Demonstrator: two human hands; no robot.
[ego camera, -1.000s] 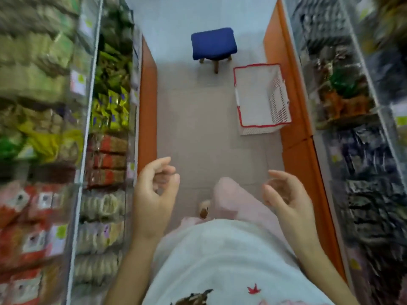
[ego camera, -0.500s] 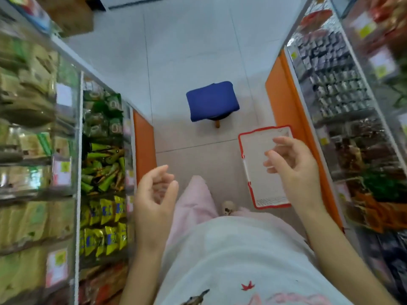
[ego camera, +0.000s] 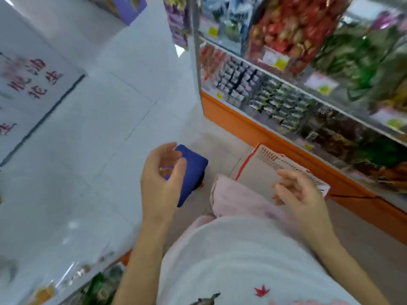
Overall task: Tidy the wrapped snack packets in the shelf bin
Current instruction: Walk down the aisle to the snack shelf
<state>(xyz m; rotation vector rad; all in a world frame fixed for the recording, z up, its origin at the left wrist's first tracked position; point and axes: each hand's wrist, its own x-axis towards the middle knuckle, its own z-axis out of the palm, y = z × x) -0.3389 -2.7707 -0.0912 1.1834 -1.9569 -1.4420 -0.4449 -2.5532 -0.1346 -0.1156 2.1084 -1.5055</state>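
While left hand [ego camera: 163, 175] and right hand [ego camera: 301, 194] hover loosely curled and empty, the wrapped snack packets [ego camera: 239, 81] lie in shelf bins [ego camera: 308, 90] up to the person's right, nearer the right hand.

Bright, cool, even light fills the aisle, so the pale floor tiles [ego camera: 99, 139] left of the fingers [ego camera: 170, 150] of the left hand [ego camera: 158, 183] wash out almost to white, with only a soft grey shadow under the blue stool [ego camera: 196, 166] just behind them. Motion blur smears everything: the wrapped snack packets [ego camera: 284, 29] far above the fingers [ego camera: 288, 179] of the right hand [ego camera: 306, 194] run into red and green streaks, and those fingers are soft-edged too. The wide lens bows the orange shelf base [ego camera: 242, 124] beyond them.
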